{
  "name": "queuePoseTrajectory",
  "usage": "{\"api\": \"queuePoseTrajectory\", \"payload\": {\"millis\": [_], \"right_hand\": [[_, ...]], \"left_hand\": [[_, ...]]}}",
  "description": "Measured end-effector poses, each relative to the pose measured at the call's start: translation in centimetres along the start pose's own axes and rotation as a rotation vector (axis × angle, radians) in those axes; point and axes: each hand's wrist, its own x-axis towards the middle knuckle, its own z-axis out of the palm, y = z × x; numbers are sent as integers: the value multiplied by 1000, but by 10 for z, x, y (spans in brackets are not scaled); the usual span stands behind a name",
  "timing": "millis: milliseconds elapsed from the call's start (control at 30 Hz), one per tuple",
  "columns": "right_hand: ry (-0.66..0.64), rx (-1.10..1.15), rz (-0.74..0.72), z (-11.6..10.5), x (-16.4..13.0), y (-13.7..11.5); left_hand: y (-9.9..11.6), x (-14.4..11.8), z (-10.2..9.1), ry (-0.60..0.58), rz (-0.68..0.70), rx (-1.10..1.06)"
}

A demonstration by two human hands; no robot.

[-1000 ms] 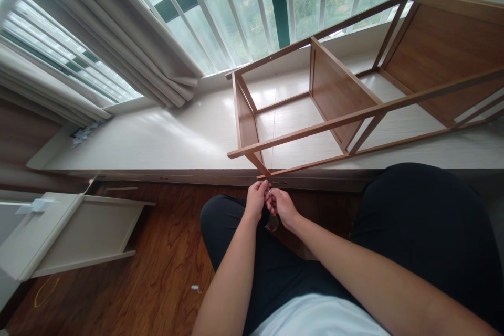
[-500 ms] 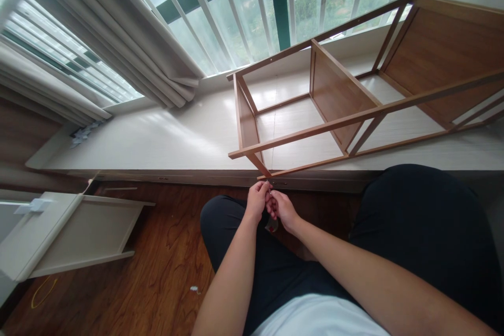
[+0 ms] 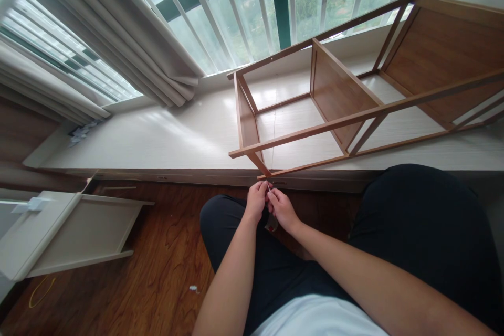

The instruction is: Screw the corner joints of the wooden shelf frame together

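My left hand [image 3: 256,201] is closed in a pinch just below the near lower corner of a wooden shelf rack [image 3: 299,140]. Beside it, my right hand [image 3: 282,209] is closed too, its fingertips meeting those of the left. A thin, pale rod-like piece [image 3: 269,187] shows between the fingertips; it is too small to name, and what the left fingers pinch is hidden. The brown rack lies on its side along the white window ledge [image 3: 169,139], with its near leg end projecting slightly over the ledge's front edge.
My bent knees [image 3: 425,220] are on both sides of the hands. A white cabinet-like piece [image 3: 90,228] stands at left on the wooden floor [image 3: 165,252], near a yellow loop of cord [image 3: 41,292] and a small white scrap [image 3: 194,289]. Beige curtains [image 3: 157,58] hang by the barred window.
My right hand's fingers have curled in and shifted slightly, and the pale rod shows more clearly between the fingertips. My left hand stays almost where it was. The rack has not moved.
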Motion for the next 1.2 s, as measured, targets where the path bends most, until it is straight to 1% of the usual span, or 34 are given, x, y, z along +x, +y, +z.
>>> {"api": "queuePoseTrajectory", "payload": {"millis": [100, 200, 300, 433, 633, 733, 800, 900, 967, 1067, 1200], "right_hand": [[42, -203, -89, -2, -3, -4], [71, -352, -95, -3, -5, -9], [86, -451, -78, -3, -5, -13], [100, -487, -61, -4, -4, -14], [105, -466, -61, -6, -1, -14], [103, -406, -88, -6, 0, -13], [88, -269, -98, -5, 2, -11], [38, 49, -6, -3, 5, -6], [7, 179, 65, -1, 7, -3], [-22, 256, 115, 0, 9, -2], [-41, 348, 160, 0, 8, -1]], "left_hand": [[1, -1, 0, -1, 7, -7], [1, -1, 0, -1, 29, -5], [1, 0, 0, -9, 53, 4], [0, 0, 0, -17, 43, -10], [-1, 0, 0, -13, -3, -43], [-1, 0, 0, -13, -6, -43], [1, -1, 0, -16, -2, -48], [3, -3, 2, -42, -10, -55], [4, -4, 2, -77, -18, -62], [3, -5, 2, -111, -16, -68], [3, -6, 2, -103, -10, -52]]}}
